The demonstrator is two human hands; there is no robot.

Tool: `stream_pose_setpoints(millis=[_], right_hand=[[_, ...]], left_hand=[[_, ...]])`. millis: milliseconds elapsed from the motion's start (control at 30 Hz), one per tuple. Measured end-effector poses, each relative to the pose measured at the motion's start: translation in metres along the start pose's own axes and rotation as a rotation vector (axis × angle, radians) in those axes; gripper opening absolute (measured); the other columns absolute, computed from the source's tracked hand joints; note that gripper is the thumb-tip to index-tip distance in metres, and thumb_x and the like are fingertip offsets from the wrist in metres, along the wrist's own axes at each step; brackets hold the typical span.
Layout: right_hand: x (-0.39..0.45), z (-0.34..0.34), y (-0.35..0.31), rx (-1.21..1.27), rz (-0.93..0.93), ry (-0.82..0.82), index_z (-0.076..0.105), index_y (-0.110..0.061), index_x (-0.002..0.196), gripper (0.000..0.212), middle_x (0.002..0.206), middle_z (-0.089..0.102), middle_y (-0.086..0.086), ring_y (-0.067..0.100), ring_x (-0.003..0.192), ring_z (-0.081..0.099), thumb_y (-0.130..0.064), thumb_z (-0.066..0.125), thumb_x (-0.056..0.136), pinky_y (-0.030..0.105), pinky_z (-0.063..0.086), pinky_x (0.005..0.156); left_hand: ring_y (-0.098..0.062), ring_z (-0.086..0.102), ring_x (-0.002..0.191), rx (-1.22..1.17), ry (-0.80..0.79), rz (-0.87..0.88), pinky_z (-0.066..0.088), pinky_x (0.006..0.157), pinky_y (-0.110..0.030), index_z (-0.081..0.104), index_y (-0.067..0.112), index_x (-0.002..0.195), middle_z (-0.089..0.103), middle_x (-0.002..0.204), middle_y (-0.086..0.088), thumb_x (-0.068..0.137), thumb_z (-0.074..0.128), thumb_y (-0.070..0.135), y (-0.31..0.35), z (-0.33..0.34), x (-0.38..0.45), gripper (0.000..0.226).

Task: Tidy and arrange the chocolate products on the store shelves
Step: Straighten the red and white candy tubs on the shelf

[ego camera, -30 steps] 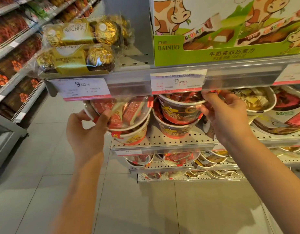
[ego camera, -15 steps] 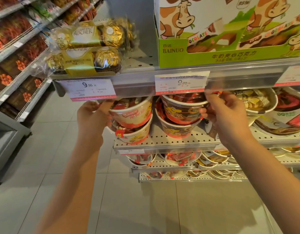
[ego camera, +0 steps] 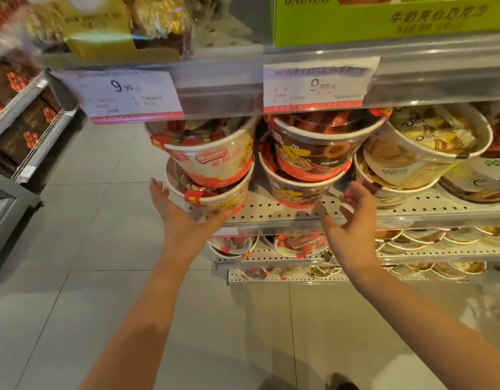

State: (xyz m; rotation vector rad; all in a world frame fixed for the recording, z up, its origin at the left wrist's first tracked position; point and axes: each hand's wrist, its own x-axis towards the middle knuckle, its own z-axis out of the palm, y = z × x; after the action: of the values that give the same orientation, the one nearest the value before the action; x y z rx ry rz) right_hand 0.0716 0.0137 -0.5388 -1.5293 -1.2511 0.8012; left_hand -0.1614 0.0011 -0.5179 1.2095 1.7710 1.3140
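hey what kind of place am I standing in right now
Most likely a supermarket or convenience store aisle. Printed price tags reading 9.90 sit on the shelf edge, stacked chocolate tubs fill perforated metal shelves, and a green Bainuo display box stands above.

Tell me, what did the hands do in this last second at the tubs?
Both hands dropped from the upper tubs. The left hand now cups the lower left tub; the right hand let go of the dark top tub and hangs open beside the stack. The tubs remain stacked in pairs.
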Motion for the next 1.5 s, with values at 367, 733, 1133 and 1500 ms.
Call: stream_pose_setpoints(millis=[367, 733, 1133, 1500], right_hand=[[0.043, 0.039, 0.018, 0.090, -0.106, -0.080, 0.014, -0.015, 0.145, 0.122, 0.139, 0.042, -0.004, 0.006, 0.127, 0.042, -0.029, 0.091, 0.052, 0.024, 0.036, 0.108], [0.051, 0.013, 0.033, 0.008, -0.113, -0.211, 0.030, -0.020, 0.137, 0.113, 0.128, 0.050, -0.011, 0.003, 0.118, 0.049, -0.039, 0.090, 0.043, 0.024, 0.041, 0.103], [0.046, 0.016, 0.043, -0.003, -0.245, -0.185, 0.016, -0.014, 0.144, 0.131, 0.142, 0.037, -0.005, 0.005, 0.130, 0.037, -0.048, 0.088, 0.040, 0.016, 0.031, 0.107], [0.047, 0.012, 0.038, -0.110, -0.136, -0.191, 0.026, -0.013, 0.138, 0.113, 0.132, 0.048, -0.001, 0.009, 0.119, 0.045, -0.033, 0.091, 0.048, 0.024, 0.037, 0.101]], left_hand=[[-0.008, 0.049, 0.122, 0.098, -0.051, 0.059, 0.045, 0.102, -0.034, 0.018, 0.017, 0.142, 0.048, 0.135, 0.003, 0.037, 0.089, 0.045, -0.055, 0.005, 0.043, 0.130], [0.000, 0.055, 0.111, 0.060, -0.122, 0.066, 0.047, 0.090, -0.021, 0.029, 0.020, 0.134, 0.055, 0.121, 0.013, 0.051, 0.091, 0.019, -0.064, -0.003, 0.043, 0.104], [-0.007, 0.044, 0.124, 0.114, 0.105, 0.161, 0.040, 0.089, -0.004, 0.017, 0.020, 0.138, 0.040, 0.139, 0.001, 0.037, 0.088, 0.056, -0.065, 0.029, 0.020, 0.128], [-0.006, 0.057, 0.113, 0.118, 0.028, 0.134, 0.051, 0.094, -0.034, 0.031, 0.024, 0.136, 0.058, 0.126, 0.009, 0.044, 0.090, 0.047, -0.065, 0.014, 0.023, 0.113]])
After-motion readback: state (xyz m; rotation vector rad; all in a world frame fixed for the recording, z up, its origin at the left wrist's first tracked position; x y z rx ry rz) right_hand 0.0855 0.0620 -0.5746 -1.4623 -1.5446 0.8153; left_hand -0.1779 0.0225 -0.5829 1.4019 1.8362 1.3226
